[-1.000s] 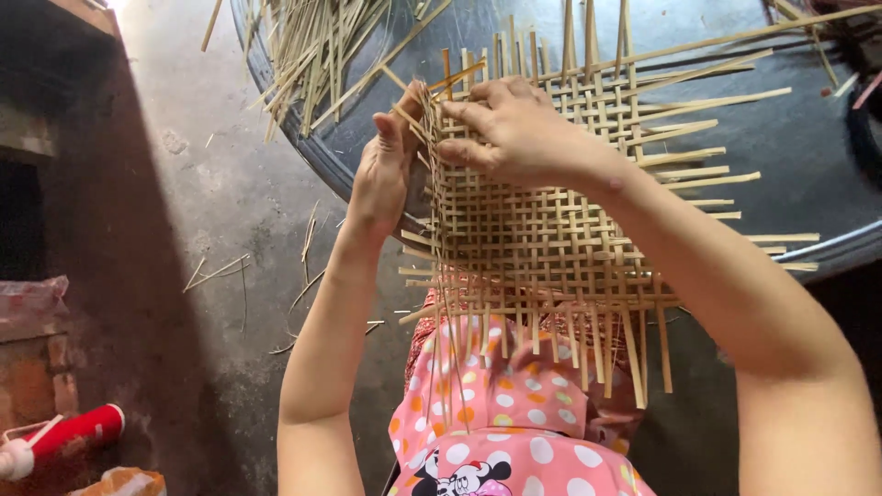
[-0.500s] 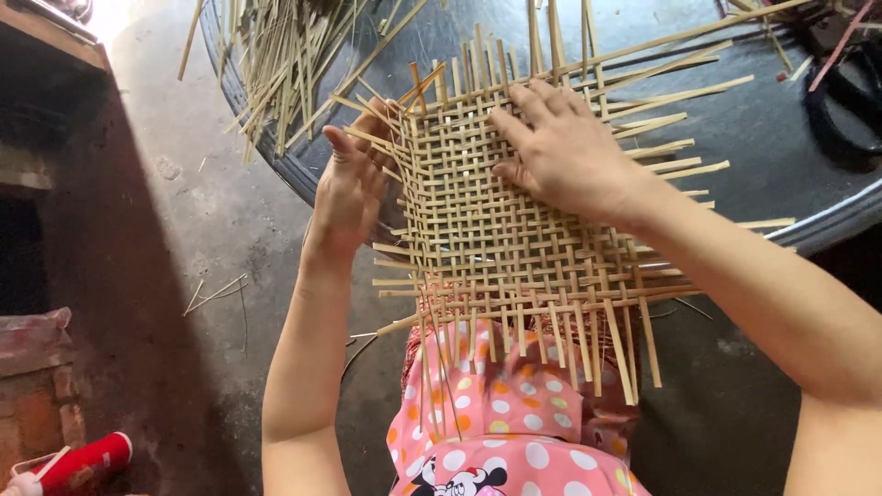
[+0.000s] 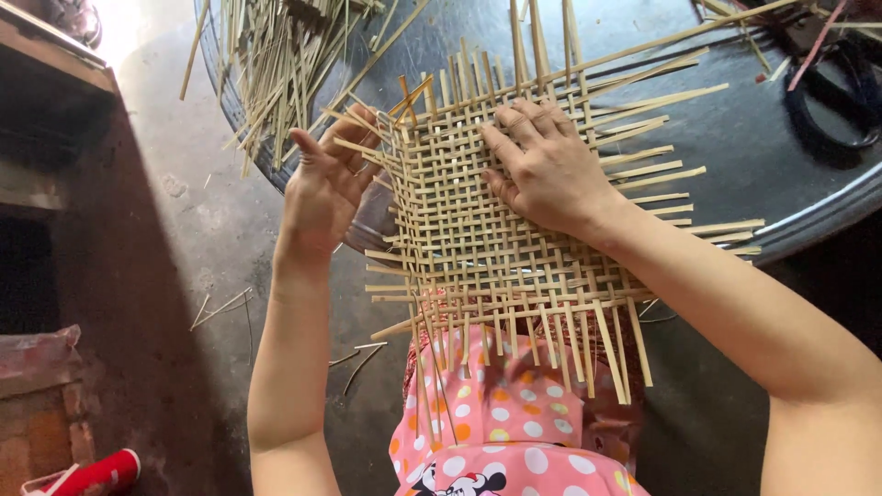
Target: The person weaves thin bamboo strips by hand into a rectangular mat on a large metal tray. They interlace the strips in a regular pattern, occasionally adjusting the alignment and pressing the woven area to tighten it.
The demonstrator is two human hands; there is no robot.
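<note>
The woven mat [image 3: 514,248] of thin bamboo strips now sits lower and more in the middle of the view than it did a moment ago; both hands have moved a little with it; the right hand was up near the top left corner of the mat before, and now it lies more toward the top middle.

The right hand [image 3: 551,170] is spread out flat, palm down, pressing on the top part of the mat; its fingers are a little apart and point up and to the left; it grips nothing, it just pushes down.

The left hand [image 3: 326,184] is at the left edge of the mat; it is partly open, with the thumb sticking up and the fingers curled around the ends of the strips that poke out there; the fingertips touch those strip ends, but how tightly they hold cannot be seen.

The mat lies half on the edge of a big round dark tray [image 3: 790,220] and half over the person's lap, above a pink dress with dots [image 3: 514,441]; a heap of loose bamboo strips [image 3: 276,64] lies on the tray beyond the left hand; a few stray strips lie on the grey floor [image 3: 193,239].
</note>
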